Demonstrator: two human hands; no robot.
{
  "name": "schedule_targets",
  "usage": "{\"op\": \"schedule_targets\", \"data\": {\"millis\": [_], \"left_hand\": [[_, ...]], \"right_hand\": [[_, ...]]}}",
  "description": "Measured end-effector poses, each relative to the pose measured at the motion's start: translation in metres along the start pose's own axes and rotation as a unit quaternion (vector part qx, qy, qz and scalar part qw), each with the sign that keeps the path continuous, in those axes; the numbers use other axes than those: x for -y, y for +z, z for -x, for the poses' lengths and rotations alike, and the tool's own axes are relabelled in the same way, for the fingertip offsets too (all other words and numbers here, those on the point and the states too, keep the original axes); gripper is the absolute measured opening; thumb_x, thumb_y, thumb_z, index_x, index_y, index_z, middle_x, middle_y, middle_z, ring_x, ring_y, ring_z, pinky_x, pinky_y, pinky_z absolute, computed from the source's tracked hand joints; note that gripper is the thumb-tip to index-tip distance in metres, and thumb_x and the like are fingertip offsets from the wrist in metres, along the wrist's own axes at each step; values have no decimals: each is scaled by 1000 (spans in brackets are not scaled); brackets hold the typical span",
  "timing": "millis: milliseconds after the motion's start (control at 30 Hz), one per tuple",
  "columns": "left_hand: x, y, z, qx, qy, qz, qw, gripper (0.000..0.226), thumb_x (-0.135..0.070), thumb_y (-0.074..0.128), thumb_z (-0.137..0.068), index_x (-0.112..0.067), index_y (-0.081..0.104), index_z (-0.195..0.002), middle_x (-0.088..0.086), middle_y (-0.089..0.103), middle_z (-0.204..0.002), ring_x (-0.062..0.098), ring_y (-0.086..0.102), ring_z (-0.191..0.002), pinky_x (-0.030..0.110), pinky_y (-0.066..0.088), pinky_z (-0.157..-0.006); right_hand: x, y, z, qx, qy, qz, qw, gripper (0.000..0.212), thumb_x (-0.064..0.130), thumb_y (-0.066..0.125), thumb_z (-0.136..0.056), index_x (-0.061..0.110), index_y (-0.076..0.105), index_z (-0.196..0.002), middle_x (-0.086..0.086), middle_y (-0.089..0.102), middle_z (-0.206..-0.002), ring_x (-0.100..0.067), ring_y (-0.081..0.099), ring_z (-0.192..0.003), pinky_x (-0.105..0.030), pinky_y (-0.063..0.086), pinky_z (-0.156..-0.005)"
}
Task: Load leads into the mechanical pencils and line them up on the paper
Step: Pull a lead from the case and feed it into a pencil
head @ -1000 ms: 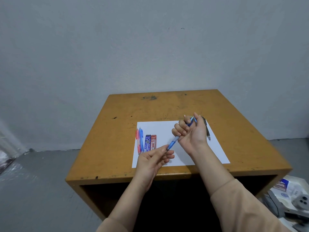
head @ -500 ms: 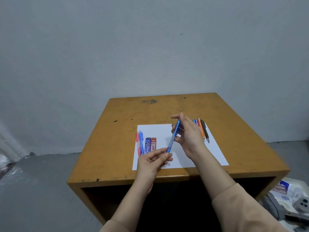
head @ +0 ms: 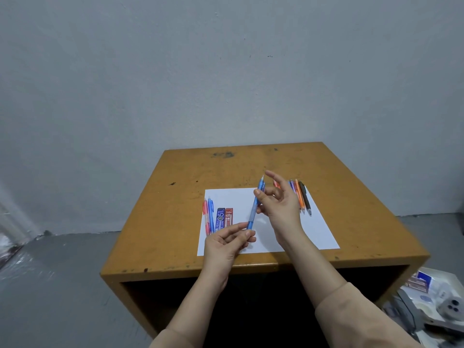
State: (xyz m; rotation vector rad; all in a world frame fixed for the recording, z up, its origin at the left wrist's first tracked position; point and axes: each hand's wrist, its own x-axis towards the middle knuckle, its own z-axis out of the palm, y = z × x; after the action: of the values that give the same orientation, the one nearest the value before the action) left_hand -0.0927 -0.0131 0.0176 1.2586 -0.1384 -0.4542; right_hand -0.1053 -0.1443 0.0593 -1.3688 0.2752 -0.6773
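Observation:
A blue mechanical pencil [head: 255, 206] stands nearly upright above the white paper [head: 319, 231]. My left hand [head: 227, 243] pinches its lower end. My right hand [head: 281, 207] holds its upper barrel between thumb and a finger, the other fingers spread. On the paper's left edge lie a pink pencil [head: 206, 217] and a blue pencil [head: 211, 214], with a blue lead case [head: 220, 218] and a red lead case [head: 228, 216] beside them. Several more pencils [head: 301, 197], orange, purple and black among them, lie side by side at the paper's right top.
The paper lies on a worn orange-brown wooden table [head: 175, 212] against a grey wall. To the lower right on the floor sits a white tray with boxes and grey devices [head: 437, 297]. Grey floor spreads to the left.
My right hand swung the blue pencil from slanted to nearly upright and opened its fingers, uncovering the pencils at the right. My left hand stayed on the lower end.

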Motion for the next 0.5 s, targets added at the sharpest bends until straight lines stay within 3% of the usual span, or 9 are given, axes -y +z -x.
{"op": "schedule_targets", "data": {"millis": [133,267,433,500], "left_hand": [[-1,2,0,-15,-7,-16,1000,27,-17,74,-72,-10,69,-98,9,73,-92,24,71,-85,34,57,-78],[-5,6,-1,-35,5,-36,999,20,-14,73,-78,-12,71,-98,3,73,-89,19,71,-82,29,58,-73],[-19,-2,-3,-76,107,-131,983,16,-10,72,-82,-19,72,-95,-8,70,-96,5,67,-88,16,55,-75],[-22,-14,-9,-110,155,-201,961,18,-11,69,-84,-23,70,-98,-9,68,-99,6,64,-90,13,54,-68]], "right_hand": [[3,-2,-3,5,3,15,1000,40,2,63,-88,17,55,-123,-4,63,-79,-7,69,-75,-25,57,-59],[11,-4,-11,-9,1,21,1000,38,2,64,-87,18,56,-121,-3,60,-73,-4,66,-67,-26,57,-60],[21,-13,-31,-16,5,39,999,37,1,65,-87,17,59,-120,-2,52,-67,-12,60,-64,-26,56,-59],[23,-17,-40,-27,5,61,998,38,2,65,-87,18,59,-121,-3,51,-68,-15,59,-66,-25,54,-58]]}}
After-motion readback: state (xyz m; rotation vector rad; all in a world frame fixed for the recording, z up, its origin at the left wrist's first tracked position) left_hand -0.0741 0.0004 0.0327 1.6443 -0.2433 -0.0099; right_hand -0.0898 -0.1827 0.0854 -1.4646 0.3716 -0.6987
